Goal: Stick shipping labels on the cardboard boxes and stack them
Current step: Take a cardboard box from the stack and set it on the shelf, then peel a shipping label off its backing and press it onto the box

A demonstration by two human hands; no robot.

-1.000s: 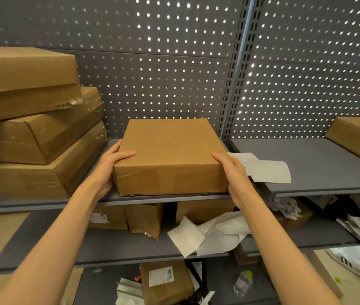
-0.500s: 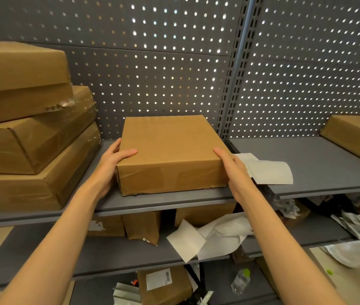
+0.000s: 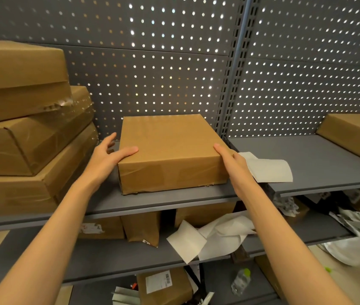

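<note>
plain cardboard box [image 3: 170, 150] lying flat on the grey upper shelf [image 3: 166, 200], in front of a perforated back panel [image 3: 152, 69]. left hand [image 3: 106, 159] against its left side with thumb over the top edge, fingers straight; right hand [image 3: 232, 164] flat against its right side. three stacked boxes [image 3: 20, 133] just left, loose white label sheet [image 3: 267, 169] just right.

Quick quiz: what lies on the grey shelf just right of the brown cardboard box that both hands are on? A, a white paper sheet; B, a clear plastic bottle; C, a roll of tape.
A: a white paper sheet lies on the grey metal shelf beside the brown cardboard box, next to the right hand.
</note>
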